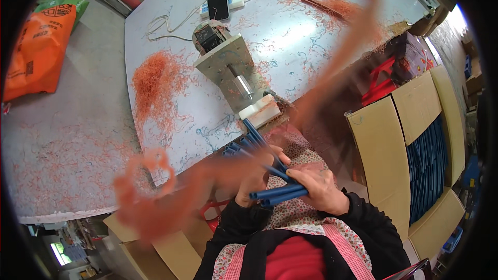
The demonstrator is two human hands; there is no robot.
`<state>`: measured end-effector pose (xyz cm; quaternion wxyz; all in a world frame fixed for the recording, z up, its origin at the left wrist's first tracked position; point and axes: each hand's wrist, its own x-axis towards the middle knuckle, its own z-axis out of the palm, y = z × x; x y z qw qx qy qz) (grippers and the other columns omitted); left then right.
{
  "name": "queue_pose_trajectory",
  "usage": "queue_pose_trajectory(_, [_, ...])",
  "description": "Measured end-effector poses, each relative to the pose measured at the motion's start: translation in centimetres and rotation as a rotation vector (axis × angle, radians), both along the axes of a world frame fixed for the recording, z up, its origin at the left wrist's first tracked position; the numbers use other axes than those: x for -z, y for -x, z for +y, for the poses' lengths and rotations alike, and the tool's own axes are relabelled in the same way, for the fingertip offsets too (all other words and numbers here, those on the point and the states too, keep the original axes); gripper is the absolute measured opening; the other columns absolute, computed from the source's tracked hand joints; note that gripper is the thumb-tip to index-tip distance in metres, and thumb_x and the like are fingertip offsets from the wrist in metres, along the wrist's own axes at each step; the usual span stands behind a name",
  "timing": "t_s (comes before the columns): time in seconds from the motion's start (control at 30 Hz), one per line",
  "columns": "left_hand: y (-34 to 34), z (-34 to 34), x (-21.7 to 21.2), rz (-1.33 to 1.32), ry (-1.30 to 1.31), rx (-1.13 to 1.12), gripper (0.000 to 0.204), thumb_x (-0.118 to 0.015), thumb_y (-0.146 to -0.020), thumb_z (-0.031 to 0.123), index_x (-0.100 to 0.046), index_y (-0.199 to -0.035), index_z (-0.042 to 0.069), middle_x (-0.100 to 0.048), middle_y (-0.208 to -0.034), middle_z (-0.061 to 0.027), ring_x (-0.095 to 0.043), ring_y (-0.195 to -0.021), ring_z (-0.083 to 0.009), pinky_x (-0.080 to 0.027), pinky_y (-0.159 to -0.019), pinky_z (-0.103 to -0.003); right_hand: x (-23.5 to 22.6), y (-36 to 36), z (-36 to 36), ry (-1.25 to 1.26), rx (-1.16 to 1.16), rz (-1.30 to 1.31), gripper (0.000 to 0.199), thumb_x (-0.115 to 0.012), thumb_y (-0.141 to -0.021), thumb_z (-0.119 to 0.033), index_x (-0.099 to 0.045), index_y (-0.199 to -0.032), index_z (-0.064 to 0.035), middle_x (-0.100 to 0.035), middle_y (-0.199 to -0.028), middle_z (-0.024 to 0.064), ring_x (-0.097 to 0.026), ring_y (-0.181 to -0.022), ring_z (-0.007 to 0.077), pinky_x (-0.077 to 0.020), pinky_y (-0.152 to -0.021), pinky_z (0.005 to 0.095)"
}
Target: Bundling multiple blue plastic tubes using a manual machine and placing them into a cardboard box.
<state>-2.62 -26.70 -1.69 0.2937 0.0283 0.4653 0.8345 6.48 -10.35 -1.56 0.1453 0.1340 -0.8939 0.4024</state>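
Note:
Both my hands are in front of the apron, below the table's front edge. Closed round several dark blue tubes (pixel 282 195), my right hand (pixel 319 189) has their hollow ends pointing left. My left hand (pixel 252 184) is partly covered by a blurred orange strand close to the camera. Its fingers curl round another bunch of blue tubes (pixel 253 134), which slants up toward the table edge. Just beyond those tubes is a white block (pixel 259 112), below the metal cone-tipped spindle (pixel 243 87) of a small motor-driven machine (pixel 224 61).
Orange shavings (pixel 158 83) lie heaped on the white table (pixel 290 67). Behind the machine are a phone (pixel 217 1) and a power strip (pixel 236 1). Reddish-brown tubes (pixel 314 2) lie at the back. An open carton (pixel 381 148) of blue tubes stands right; an orange bag (pixel 39 52) lies left.

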Motion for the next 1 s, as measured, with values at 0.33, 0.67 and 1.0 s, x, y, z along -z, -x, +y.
queue_pose_trajectory(0.33, [0.6,0.2,1.5,-0.094,0.163,-0.101,0.028,-0.061,-0.093,0.02,-0.057,-0.113,0.0,-0.067,-0.089,-0.0135,-0.063,-0.071,-0.015,-0.051,-0.063,-0.027,0.2,3.2,1.5,0.286,0.164,0.043,0.041,-0.074,-0.072,-0.009,-0.061,-0.11,-0.0066,-0.066,-0.085,0.0102,-0.066,-0.07,0.0277,-0.0478,-0.058,0.033])
queue_pose_trajectory(0.67, [-2.0,-0.8,-0.1,-0.065,0.331,-0.126,0.025,-0.064,-0.092,0.023,-0.065,-0.091,-0.001,-0.067,-0.082,-0.0097,-0.067,-0.074,-0.0179,-0.054,-0.067,-0.03,-4.1,15.3,9.2,0.224,0.434,0.049,0.019,-0.065,-0.083,-0.016,-0.054,-0.092,-0.0041,-0.058,-0.065,0.0164,-0.06,-0.057,0.0314,-0.0461,-0.055,0.0392])
queue_pose_trajectory(1.0, [3.4,1.6,0.3,0.119,0.282,-0.133,0.024,-0.06,-0.093,0.023,-0.064,-0.1,-0.001,-0.065,-0.082,-0.0042,-0.06,-0.071,-0.0112,-0.049,-0.064,-0.024,0.8,2.1,-1.5,0.684,0.014,-0.485,0.059,-0.075,-0.078,-0.011,-0.047,-0.13,-0.0063,-0.063,-0.08,0.0082,-0.058,-0.065,0.0087,-0.0483,-0.058,0.0269])
